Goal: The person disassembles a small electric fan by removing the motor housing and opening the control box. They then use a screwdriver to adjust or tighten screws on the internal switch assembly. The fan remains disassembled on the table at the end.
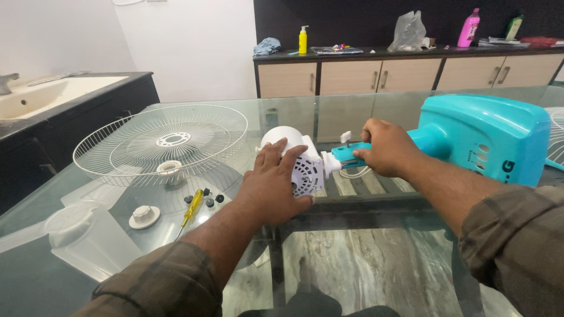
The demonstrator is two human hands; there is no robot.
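A white fan motor housing (305,167) lies on the glass table (364,246), joined to a turquoise neck (346,154) that runs right into a big turquoise fan base (482,135). My left hand (271,188) rests over the motor housing and holds it down. My right hand (385,147) grips the turquoise neck beside the motor. A short white wire (352,174) loops under the joint.
A white wire fan grille (161,141) lies at the left. Near it sit a yellow screwdriver (191,208), small black knobs (212,198), a white cap (144,216) and a clear fan blade (88,238). A sink counter (53,94) stands left, cabinets with bottles behind.
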